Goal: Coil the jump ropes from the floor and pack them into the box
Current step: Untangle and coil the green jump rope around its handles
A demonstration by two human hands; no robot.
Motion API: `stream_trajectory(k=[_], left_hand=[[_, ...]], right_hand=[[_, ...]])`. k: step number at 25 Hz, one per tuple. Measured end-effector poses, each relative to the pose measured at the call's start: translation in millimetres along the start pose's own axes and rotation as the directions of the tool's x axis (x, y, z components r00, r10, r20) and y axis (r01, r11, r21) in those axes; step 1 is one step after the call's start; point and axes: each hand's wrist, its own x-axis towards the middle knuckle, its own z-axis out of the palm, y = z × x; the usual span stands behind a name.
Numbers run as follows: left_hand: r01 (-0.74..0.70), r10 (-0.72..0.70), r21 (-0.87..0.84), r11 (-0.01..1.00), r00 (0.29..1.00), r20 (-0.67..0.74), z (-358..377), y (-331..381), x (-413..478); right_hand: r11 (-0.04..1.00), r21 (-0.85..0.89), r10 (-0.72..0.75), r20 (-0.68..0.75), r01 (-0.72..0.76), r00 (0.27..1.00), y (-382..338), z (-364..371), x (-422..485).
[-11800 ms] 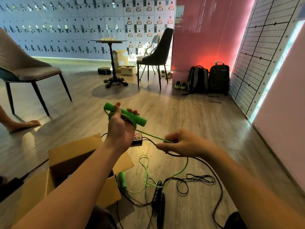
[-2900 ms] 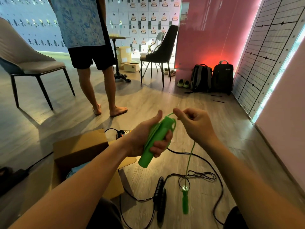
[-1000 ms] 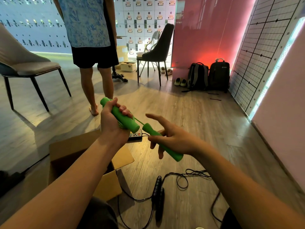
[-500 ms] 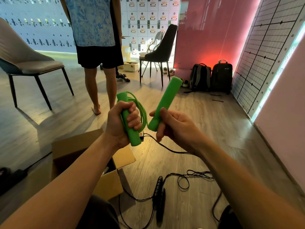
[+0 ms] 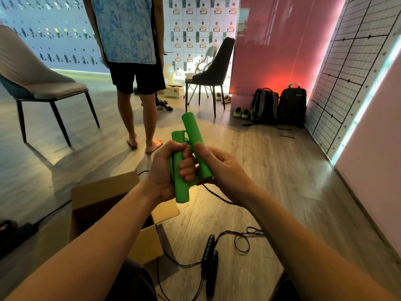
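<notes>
The green jump rope [image 5: 181, 190] is coiled and held in front of me at chest height. My left hand [image 5: 166, 170] grips one green handle upright together with the coiled cord. My right hand [image 5: 219, 168] holds the second green handle [image 5: 193, 133] upright, pressed close beside the first. The open cardboard box [image 5: 104, 192] stands on the floor below my left forearm; its inside is mostly hidden by my arm. A black jump rope [image 5: 210, 259] lies uncoiled on the floor near my knees, its two handles side by side.
A person [image 5: 134, 68] stands barefoot just beyond the box. A grey chair [image 5: 41, 83] is at the left, a dark chair [image 5: 213, 72] further back. Two backpacks [image 5: 280, 105] and shoes sit by the red wall. A black cable [image 5: 219, 195] crosses the wooden floor.
My right hand has brought the second green handle in against the one in my left hand, so both handles stand side by side. The last of the green cord has left the floor.
</notes>
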Motion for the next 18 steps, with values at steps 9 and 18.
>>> stream_trajectory(k=[9,18], left_hand=[[0.194,0.002,0.644,0.74,0.957,-0.29,-55.1,19.5,-12.4],[0.394,0.136,0.647,0.653,0.78,-0.611,-216.0,17.7,-37.5]], right_hand=[[0.999,0.008,0.046,-0.2,-0.045,0.979,30.3,27.0,31.2],[0.951,-0.021,0.31,0.044,-0.309,0.95,139.5,105.3,103.3]])
